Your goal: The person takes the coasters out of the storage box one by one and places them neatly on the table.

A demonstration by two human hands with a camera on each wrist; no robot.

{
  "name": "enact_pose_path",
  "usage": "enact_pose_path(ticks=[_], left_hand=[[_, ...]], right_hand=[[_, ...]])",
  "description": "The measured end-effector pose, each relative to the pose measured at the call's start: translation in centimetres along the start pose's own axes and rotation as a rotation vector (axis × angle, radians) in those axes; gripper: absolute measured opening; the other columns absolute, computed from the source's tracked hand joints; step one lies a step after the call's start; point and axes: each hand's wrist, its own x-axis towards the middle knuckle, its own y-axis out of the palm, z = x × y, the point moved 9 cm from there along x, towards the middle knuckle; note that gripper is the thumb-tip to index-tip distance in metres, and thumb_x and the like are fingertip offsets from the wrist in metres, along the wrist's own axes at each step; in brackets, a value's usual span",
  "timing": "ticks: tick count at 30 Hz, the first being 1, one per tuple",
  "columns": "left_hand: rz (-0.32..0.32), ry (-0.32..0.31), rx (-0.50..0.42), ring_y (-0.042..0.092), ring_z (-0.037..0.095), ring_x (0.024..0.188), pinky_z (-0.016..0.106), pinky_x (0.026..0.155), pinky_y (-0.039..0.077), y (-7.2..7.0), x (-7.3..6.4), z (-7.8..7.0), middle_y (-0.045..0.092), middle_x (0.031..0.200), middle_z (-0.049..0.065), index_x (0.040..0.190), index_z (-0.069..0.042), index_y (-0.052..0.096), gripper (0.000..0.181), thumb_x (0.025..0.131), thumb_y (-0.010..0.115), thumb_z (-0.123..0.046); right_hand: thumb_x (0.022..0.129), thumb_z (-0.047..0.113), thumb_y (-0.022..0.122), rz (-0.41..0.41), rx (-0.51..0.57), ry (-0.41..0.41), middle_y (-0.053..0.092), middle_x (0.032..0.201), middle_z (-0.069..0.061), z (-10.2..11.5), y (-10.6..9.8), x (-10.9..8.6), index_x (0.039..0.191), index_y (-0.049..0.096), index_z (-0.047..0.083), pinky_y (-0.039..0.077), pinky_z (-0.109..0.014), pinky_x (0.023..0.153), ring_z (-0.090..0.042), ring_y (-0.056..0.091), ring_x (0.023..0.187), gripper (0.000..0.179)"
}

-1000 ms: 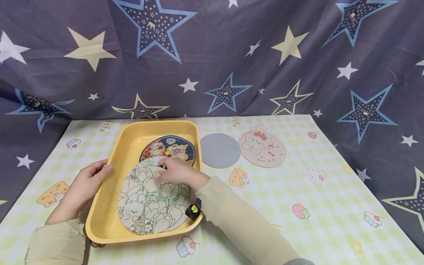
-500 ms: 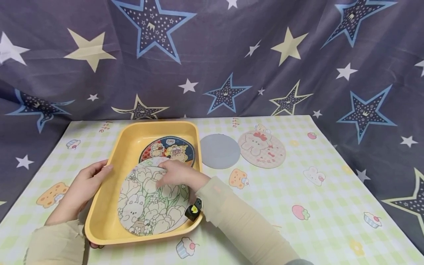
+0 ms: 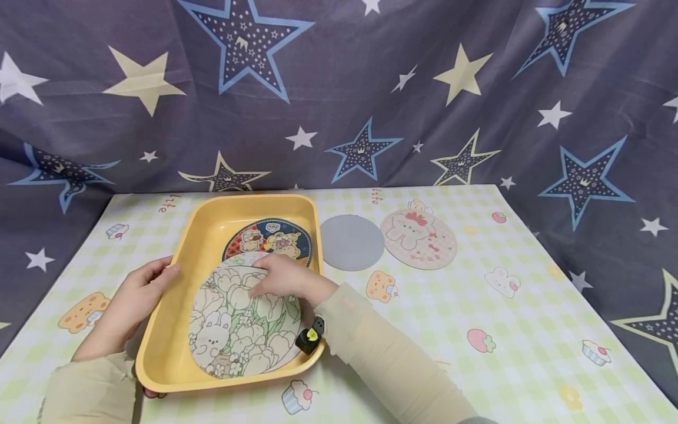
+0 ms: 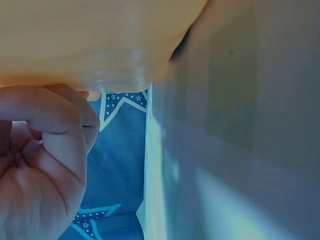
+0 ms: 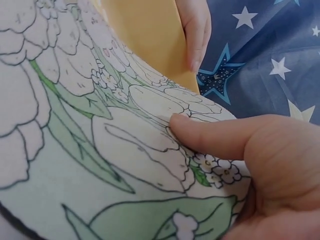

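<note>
My right hand (image 3: 283,275) pinches the far edge of a round mat (image 3: 238,330) printed with pale tulips and a white bunny. In the right wrist view the thumb lies on the mat's printed face; the other fingers are mostly hidden beneath it. This mat is in the near part of a yellow tray (image 3: 175,347), and its surface bends near my thumb. Behind it, partly covered, a dark blue and red round mat (image 3: 270,235) with cartoon bears lies in the tray. On the tray's left side, my left hand (image 3: 135,300) grips the rim with curled fingers.
Right of the tray, a plain grey round mat (image 3: 352,242) lies on the table beside a pink bunny round mat (image 3: 419,238). A green checked cloth (image 3: 424,365) with printed cartoons covers the table. A dark star-patterned curtain (image 3: 339,88) hangs behind.
The tulip mat has shifted very slightly under my right hand, its sides drawing in a little. My left hand keeps its place on the tray's rim.
</note>
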Motion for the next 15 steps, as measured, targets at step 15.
enact_pose_path(ticks=[15], left_hand=[[-0.003,0.005,-0.021,0.065,-0.001,0.080,0.027,0.067,0.060,0.0,-0.1,-0.1,0.063,0.102,-0.004,0.146,0.014,0.034,0.065,0.107,0.042,-0.037]], right_hand=[[0.084,0.000,0.075,-0.011,0.469,0.035,0.075,0.097,-0.011,-1.1,-0.2,-0.1,0.116,0.071,0.001,0.061,-0.030,0.065,-0.018,0.071,0.066,0.033]])
